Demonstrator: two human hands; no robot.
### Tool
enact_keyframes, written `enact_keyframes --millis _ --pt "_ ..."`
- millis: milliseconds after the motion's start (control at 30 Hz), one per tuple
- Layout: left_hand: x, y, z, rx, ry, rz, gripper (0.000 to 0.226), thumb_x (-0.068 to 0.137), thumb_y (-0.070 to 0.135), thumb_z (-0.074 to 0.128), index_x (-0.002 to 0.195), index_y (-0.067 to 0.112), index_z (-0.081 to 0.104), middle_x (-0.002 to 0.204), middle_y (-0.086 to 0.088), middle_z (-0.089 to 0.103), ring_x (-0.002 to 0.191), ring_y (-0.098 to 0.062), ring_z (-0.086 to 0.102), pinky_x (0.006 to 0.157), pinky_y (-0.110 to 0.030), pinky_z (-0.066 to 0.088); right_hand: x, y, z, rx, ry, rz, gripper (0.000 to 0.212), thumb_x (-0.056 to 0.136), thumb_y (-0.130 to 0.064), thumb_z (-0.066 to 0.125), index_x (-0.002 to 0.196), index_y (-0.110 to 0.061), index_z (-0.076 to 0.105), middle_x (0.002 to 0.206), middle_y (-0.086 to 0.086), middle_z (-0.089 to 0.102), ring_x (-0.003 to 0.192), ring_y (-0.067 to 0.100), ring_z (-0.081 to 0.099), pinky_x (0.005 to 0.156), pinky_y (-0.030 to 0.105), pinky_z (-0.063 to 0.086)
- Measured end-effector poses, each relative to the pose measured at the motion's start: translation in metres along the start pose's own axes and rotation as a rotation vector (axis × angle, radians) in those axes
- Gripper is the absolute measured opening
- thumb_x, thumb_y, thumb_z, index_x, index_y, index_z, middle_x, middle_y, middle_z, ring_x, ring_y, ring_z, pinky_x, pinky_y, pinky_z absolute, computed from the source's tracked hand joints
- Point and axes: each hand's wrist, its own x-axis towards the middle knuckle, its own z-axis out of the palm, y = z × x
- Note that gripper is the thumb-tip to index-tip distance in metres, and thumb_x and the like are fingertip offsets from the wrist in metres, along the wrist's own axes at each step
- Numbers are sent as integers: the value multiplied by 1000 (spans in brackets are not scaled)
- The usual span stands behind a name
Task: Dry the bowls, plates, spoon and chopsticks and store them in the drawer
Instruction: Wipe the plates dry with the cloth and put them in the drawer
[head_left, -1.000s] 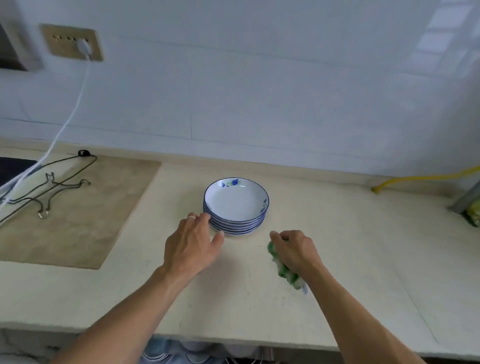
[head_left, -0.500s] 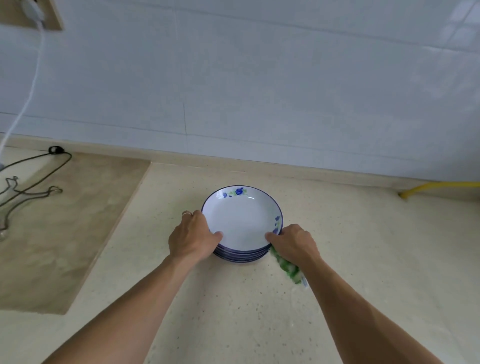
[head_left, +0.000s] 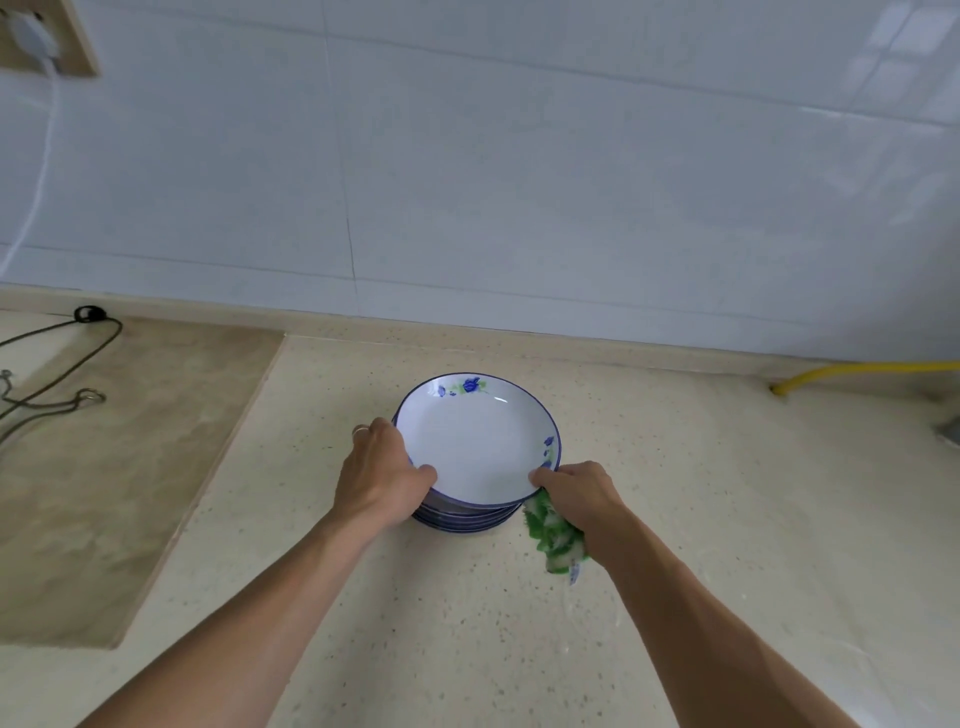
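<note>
A stack of several white plates (head_left: 475, 441) with blue rims and blue flower prints sits in the middle of the beige countertop (head_left: 675, 519). My left hand (head_left: 382, 470) grips the stack's left edge, thumb on the top plate's rim. My right hand (head_left: 582, 493) grips the right front edge, thumb on the rim, while a green and white cloth (head_left: 556, 535) is bunched under its palm. The top plate looks slightly raised at the front. No bowls, spoon, chopsticks or drawer are in view.
A brown stone inset (head_left: 104, 467) lies to the left, with black cables and a wire rack (head_left: 52, 400) on it. A wall socket with a white plug (head_left: 36, 36) is at the top left. A yellow hose (head_left: 857, 371) runs along the back right. White tiles stand behind.
Both hands reached forward from the counter and took hold of the plate stack on either side. The camera moved closer and tilted down.
</note>
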Motion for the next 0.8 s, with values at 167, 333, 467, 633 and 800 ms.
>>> enact_keyframes --millis 167,333,467,633,800 --pt "-19 22 -2 -55 38 69 52 76 24 73 119 10 50 119 -6 51 92 -20 47 75 -32 44 -28 6 -32 108 38 3 25 89 -23 69 94 2 71 96 19 72 93 36 71 86 49 59" --pt "-57 61 10 -170 33 119 42 85 24 68 115 10 43 115 -6 52 96 -22 48 74 -31 40 -61 27 -83 227 56 16 17 89 -19 69 76 -9 66 92 18 72 88 34 72 84 47 60" --pt "-98 104 29 -444 -86 32 32 92 21 61 114 12 40 100 -3 57 82 -21 62 60 -30 51 -95 69 -135 300 86 36 16 87 -17 70 82 -2 72 92 22 74 88 38 72 82 52 60" --pt "-164 163 83 -717 -272 -63 20 96 15 55 116 14 56 99 -3 64 80 -20 62 58 -29 52 -140 144 -212 326 138 30 19 87 -19 70 87 0 74 92 22 74 87 39 73 81 55 60" --pt "-242 213 143 -752 -361 -60 23 100 11 41 115 23 55 99 1 62 82 -22 61 57 -32 53 -173 225 -285 373 180 42 17 90 -23 69 86 -8 75 89 15 76 84 33 74 82 50 61"
